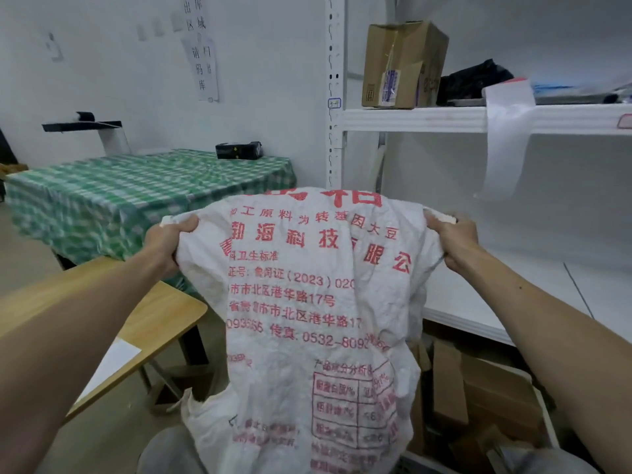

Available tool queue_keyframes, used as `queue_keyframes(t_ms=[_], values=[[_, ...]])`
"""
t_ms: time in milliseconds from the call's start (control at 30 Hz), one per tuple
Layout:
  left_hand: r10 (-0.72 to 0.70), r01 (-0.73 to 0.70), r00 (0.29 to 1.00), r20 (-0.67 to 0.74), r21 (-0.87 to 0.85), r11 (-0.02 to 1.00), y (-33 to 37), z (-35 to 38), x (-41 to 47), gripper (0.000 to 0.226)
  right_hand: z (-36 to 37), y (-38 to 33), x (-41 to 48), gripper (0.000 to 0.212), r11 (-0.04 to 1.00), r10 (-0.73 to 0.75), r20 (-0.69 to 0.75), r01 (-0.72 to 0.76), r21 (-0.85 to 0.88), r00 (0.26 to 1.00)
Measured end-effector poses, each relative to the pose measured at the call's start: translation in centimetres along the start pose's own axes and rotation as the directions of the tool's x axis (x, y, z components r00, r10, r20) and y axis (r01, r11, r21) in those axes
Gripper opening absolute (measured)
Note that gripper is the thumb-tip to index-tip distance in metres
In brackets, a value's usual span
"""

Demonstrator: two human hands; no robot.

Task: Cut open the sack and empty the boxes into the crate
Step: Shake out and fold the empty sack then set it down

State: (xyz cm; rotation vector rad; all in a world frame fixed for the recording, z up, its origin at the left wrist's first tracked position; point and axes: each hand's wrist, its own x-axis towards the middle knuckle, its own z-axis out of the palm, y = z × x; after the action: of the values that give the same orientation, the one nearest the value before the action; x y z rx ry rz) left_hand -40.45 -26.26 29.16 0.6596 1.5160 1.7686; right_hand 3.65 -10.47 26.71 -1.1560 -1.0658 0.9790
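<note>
A crumpled white woven sack, printed in red characters, is held up at the centre of the frame. Its upper corners are gripped by the left hand and right hand, fingers closed tight on bunched fabric. Flat brown cardboard boxes are seen at the lower right, beneath a white shelf.

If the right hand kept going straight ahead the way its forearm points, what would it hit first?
Probably the back panel of the white shelving unit, beyond the right hand gripping the sack. Depth is unclear, but nothing else seems to lie between.
</note>
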Motion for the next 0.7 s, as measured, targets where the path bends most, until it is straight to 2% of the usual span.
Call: queue_keyframes(t_ms=[67, 167, 200, 233, 300, 367, 400, 467, 500, 533, 600, 633, 700], values=[[0.005, -0.005, 1.000, 0.013, 0.044, 0.999, 0.1, 0.7, 0.2, 0.018, 1.0, -0.1, 0.5, 0.036, 0.996, -0.023, -0.071, 0.017, -0.091, 0.997], [-0.078, 0.066, 0.987, 0.144, 0.088, 0.994, 0.3, 1.4, 0.2, 0.036, 2.7, -0.3, 0.9, 0.055, 0.982, 0.037, -0.095, -0.054, -0.182, 0.995], [-0.111, 0.092, 0.977, 0.185, 0.105, 0.990, 0.3, 1.7, 0.1, 0.040, 3.2, -0.6, 0.6, 0.055, 0.980, 0.073, -0.065, -0.084, -0.178, 0.995], [-0.131, 0.111, 0.971, 0.202, 0.108, 0.988, 0.1, 2.2, 0.1, 0.041, 3.8, -0.9, 0.2, 0.053, 0.983, 0.099, 0.000, -0.097, -0.157, 0.995], [-0.113, 0.096, 0.983, 0.145, 0.119, 0.988, -0.4, 3.5, 0.1, 0.040, 5.0, -1.5, -1.0, 0.056, 0.992, 0.118, 0.268, -0.103, -0.072, 0.956], [-0.094, 0.073, 0.989, 0.114, 0.176, 0.982, -0.9, 4.8, 0.0, 0.027, 5.4, -2.3, -2.1, 0.071, 0.996, 0.078, 0.510, -0.091, 0.000, 0.856], [-0.097, 0.072, 0.989, 0.116, 0.199, 0.977, -1.0, 5.3, -0.2, 0.019, 5.3, -2.6, -2.6, 0.071, 0.996, 0.056, 0.605, -0.084, 0.018, 0.794], [-0.117, 0.091, 0.986, 0.116, 0.204, 0.975, -1.0, 5.9, -0.2, 0.013, 4.7, -2.4, -2.5, 0.056, 0.999, 0.032, 0.686, -0.014, -0.032, 0.727], [-0.126, 0.100, 0.984, 0.130, 0.188, 0.977, -0.9, 6.0, -0.2, 0.016, 4.4, -2.1, -2.2, 0.050, 0.992, 0.048, 0.665, 0.041, -0.118, 0.746], [-0.138, 0.111, 0.979, 0.152, 0.175, 0.978, -0.8, 5.8, -0.1, 0.022, 3.9, -2.0, -2.0, 0.046, 0.970, 0.061, 0.590, 0.093, -0.226, 0.805], [-0.128, 0.103, 0.984, 0.128, 0.185, 0.977, -0.7, 4.7, 0.9, 0.037, 2.5, -1.2, -0.6, 0.039, 0.915, 0.016, 0.316, 0.113, -0.386, 0.948], [-0.101, 0.085, 0.992, 0.073, 0.201, 0.976, -0.8, 3.9, 1.4, 0.042, 1.8, -0.5, 0.5, 0.041, 0.918, -0.024, 0.176, 0.092, -0.387, 0.984], [-0.030, 0.033, 0.999, -0.016, 0.278, 0.960, -1.1, 2.5, 2.2, 0.048, 0.8, 0.4, 1.5, 0.041, 0.911, -0.106, 0.024, 0.107, -0.399, 0.994]])
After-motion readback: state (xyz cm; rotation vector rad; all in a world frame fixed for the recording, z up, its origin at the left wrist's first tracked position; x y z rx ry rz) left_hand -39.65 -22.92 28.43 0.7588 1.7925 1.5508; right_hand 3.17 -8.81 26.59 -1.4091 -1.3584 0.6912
